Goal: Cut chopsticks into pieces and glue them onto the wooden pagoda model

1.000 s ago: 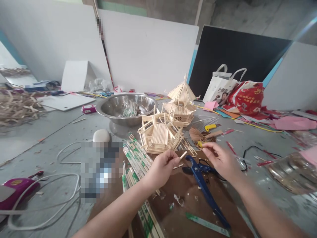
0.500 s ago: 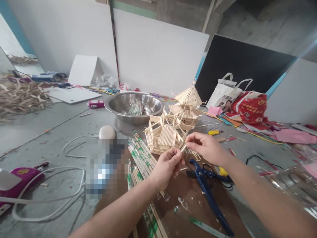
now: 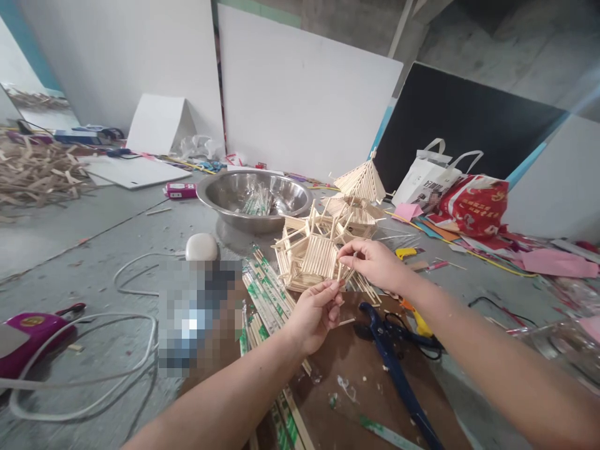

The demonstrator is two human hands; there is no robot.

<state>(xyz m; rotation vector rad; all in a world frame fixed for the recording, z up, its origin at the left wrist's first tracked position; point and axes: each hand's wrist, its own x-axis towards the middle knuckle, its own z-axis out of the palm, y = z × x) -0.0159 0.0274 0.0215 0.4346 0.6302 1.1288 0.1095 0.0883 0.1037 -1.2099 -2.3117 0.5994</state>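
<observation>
Both hands meet at the front right of a small model house (image 3: 319, 256) built from wooden chopsticks. My right hand (image 3: 375, 265) is pinched on the upper end of a short chopstick piece (image 3: 339, 272), close to the slatted panel. Just below, my left hand (image 3: 315, 312) has its thumb and fingers closed at the piece's lower end. A second stick model with a pointed roof (image 3: 360, 181) stands behind. Blue-handled cutters (image 3: 396, 369) lie to the right of my left hand. Wrapped chopsticks (image 3: 269, 290) with green print lie on the left.
A steel basin (image 3: 220, 209) holding wrapped chopsticks stands behind the model. On the left are a white rounded device (image 3: 201, 248), a looped white cable (image 3: 152, 350) and a purple device (image 3: 32, 344). Bags (image 3: 478, 203) and coloured paper lie at the right.
My right hand has moved slightly left and up, nearer the slatted panel. The short piece has turned from slanting to nearly upright. My left hand stays just below.
</observation>
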